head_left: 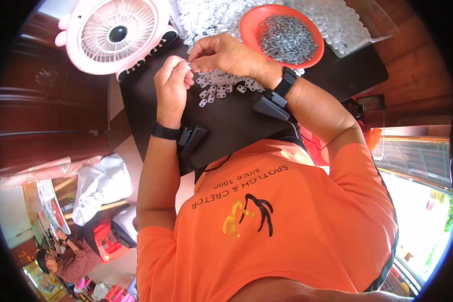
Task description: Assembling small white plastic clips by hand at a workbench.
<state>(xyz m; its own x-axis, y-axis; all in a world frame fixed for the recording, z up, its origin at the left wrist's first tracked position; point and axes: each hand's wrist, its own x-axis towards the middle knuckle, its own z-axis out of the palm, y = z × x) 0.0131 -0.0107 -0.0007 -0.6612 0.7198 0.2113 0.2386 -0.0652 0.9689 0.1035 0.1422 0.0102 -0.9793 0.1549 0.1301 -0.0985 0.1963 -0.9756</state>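
Observation:
My left hand (172, 85) is closed, with thumb and fingers pinching a small white piece (189, 65) that is mostly hidden. Its fingertips meet those of my right hand (221, 56), which is closed in a pinch at the same spot; what the right fingers hold is too small to make out. Below and beside my right hand, small white plastic pieces with two holes (220, 89) lie scattered on the dark table (216, 131). An orange-red plate (247, 25) heaped with thin silvery metal pins (289, 40) is just beyond my right wrist.
A pink fan (118, 34) stands at the back left. Heaps of white pieces (206, 17) lie at the far side, with more in a clear tray (337, 25) at the far right. A white bag (105, 183) and another person (73, 261) are at lower left.

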